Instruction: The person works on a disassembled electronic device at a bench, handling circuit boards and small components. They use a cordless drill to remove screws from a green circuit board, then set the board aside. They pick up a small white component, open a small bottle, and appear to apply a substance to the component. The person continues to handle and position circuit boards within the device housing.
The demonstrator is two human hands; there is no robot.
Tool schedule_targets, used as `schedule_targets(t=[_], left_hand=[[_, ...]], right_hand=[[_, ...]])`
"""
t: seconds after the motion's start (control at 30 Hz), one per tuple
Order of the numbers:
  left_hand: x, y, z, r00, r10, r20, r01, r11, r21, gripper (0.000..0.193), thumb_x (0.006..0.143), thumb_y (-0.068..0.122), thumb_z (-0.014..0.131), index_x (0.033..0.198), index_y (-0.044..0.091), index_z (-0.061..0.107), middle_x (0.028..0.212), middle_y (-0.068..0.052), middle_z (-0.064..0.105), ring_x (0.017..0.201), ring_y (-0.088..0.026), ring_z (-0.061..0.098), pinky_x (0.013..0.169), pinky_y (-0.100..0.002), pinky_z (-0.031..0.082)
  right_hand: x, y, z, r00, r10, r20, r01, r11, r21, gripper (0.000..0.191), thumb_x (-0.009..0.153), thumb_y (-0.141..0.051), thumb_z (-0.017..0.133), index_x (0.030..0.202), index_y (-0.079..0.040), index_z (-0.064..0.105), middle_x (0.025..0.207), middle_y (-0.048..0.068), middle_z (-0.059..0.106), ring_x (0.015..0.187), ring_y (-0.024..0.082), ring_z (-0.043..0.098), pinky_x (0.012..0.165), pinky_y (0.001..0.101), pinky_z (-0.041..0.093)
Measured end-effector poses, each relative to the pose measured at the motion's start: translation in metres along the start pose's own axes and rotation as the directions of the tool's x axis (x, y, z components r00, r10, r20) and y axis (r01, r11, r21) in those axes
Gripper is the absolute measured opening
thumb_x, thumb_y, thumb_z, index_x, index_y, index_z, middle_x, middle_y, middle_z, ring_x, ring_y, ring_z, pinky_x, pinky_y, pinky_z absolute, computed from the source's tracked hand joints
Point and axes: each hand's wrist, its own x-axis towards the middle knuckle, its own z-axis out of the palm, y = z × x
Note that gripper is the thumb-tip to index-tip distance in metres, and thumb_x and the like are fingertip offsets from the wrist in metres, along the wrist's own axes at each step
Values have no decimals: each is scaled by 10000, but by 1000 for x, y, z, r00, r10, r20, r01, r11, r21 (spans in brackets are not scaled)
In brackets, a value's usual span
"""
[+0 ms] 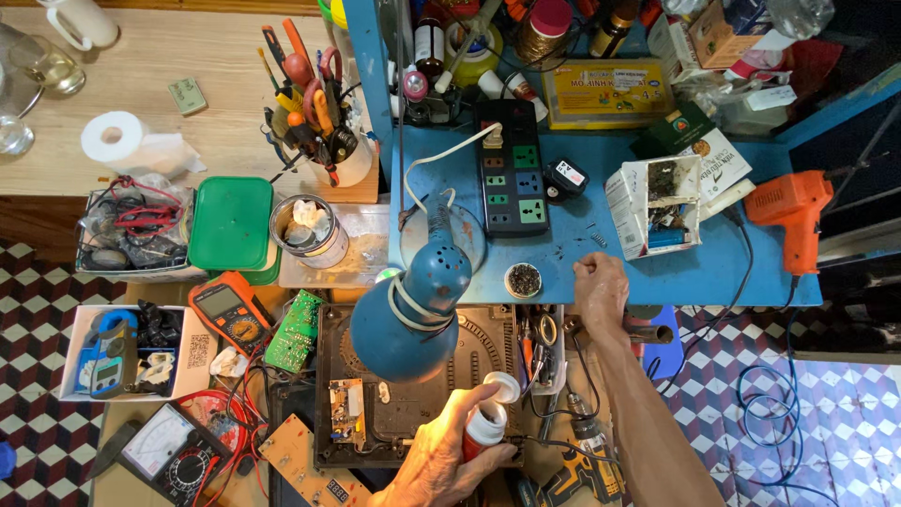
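Bottle: small white-capped bottle (pixel 485 424), red below, upright, low centre over the opened appliance (pixel 413 376).
Left hand: left hand (pixel 441 460) wrapped round bottle, fingers closed on it, steadying it upright; loose white cap (pixel 504 385) just beside its top.
Right hand: right hand (pixel 601 289) on blue bench (pixel 713 272) edge, fingers curled shut, contents hidden, near small round tin (pixel 523 280).
Lamp: blue lamp (pixel 408 314) angled down over the work, lighting it.
Around: power strip (pixel 511 169), orange multimeter (pixel 230 314).
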Motion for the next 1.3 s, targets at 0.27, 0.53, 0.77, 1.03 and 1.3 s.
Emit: schedule_targets(t=[0.27, 0.53, 0.77, 1.03, 1.3], left_hand=[[13, -6, 5, 994, -106, -1, 104, 979, -177, 728, 866, 114, 789, 1488, 154, 412, 1228, -125, 639, 1122, -238, 656, 983, -358, 524], [36, -24, 13, 986, 44, -160, -69, 986, -154, 750, 882, 101, 789, 1507, 84, 374, 1369, -157, 635, 1243, -242, 645, 1053, -375, 502], [65, -36, 16, 976, 120, -179, -142, 983, -113, 835, 854, 59, 797, 1551, 67, 337, 1411, -182, 605, 1292, -273, 619, 1070, -388, 497], [67, -37, 27, 963, 174, -205, -198, 975, -100, 804, 873, 42, 790, 1555, 44, 366, 1393, -178, 609, 1268, -263, 632, 1059, -373, 516], [64, -27, 31, 950, 215, -225, -251, 957, -148, 766, 890, 18, 761, 1549, 40, 371, 1420, -175, 593, 1290, -247, 619, 1076, -365, 521]], right_hand=[[21, -1, -4, 924, -291, 248, 361, 877, -316, 248, 781, -36, 682, 996, 86, 662, 1029, 332, 654, 865, 474, 680, 719, 509, 569], [31, 3, -6, 982, -18, 188, 39, 993, -109, 144, 798, -127, 724, 889, -18, 741, 873, 194, 747, 841, 347, 723, 796, 438, 566], [-26, -34, -52, 864, 250, 437, -460, 746, 482, 190, 896, -130, 715, 1029, 7, 703, 844, 63, 723, 722, 136, 667, 652, 261, 536], [-127, -99, -88, 820, -11, 572, -231, 909, 347, 195, 878, -140, 756, 1021, -8, 751, 792, 67, 719, 701, 76, 629, 627, 240, 536], [-130, -103, -98, 824, -32, 566, -252, 874, 416, 200, 890, -161, 725, 1029, -17, 736, 822, 23, 756, 728, 57, 686, 642, 231, 564]])
